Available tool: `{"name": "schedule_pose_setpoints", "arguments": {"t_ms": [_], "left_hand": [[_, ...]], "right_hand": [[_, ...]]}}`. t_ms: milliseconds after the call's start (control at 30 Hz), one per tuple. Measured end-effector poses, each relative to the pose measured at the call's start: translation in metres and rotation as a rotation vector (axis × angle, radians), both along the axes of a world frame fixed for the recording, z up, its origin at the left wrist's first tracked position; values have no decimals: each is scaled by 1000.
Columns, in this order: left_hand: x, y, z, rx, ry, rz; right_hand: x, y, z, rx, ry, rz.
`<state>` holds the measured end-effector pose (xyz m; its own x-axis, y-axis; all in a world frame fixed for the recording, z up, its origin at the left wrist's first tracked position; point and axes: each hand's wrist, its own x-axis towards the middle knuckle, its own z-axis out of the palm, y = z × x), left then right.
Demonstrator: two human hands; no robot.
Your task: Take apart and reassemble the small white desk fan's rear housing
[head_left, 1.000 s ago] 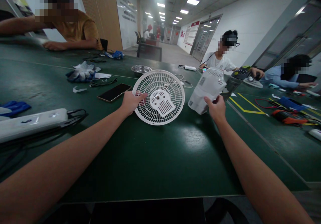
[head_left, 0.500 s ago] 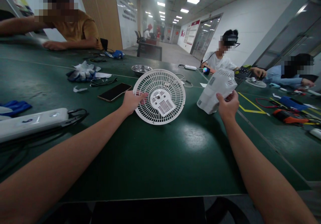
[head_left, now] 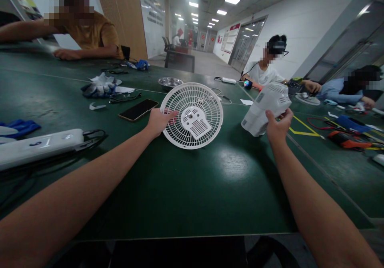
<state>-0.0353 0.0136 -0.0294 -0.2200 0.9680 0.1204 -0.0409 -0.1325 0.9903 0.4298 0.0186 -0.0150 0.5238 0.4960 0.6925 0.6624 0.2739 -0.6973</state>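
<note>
My left hand [head_left: 160,122] grips the left rim of a round white fan grille [head_left: 196,122], thumb on its slotted face and the other fingers hidden behind. The grille is held up on edge above the green table, its solid, vented hub turned towards me. Off to the right, my right hand [head_left: 279,126] is closed around the lower right side of a white plastic housing [head_left: 262,110] with slots near its top. The housing is tilted, and the two parts are apart. A black phone [head_left: 138,110] lies left of the grille.
Behind the grille stands a metal bowl [head_left: 170,84]. A white power strip [head_left: 42,148], gloves [head_left: 100,86] and cables are at left. An orange-and-black tool [head_left: 348,139] lies at right near yellow tape [head_left: 304,129]. Other people sit around the green table [head_left: 186,196].
My right hand has shifted slightly to the right with the white housing, which now leans more. My left hand and the fan grille have barely moved.
</note>
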Motion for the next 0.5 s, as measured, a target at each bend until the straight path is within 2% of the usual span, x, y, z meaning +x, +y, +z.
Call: {"name": "schedule_pose_setpoints", "arguments": {"t_ms": [500], "left_hand": [[0, -6, 5, 17, 18, -15]], "right_hand": [[4, 2, -1, 77, 2, 1]]}}
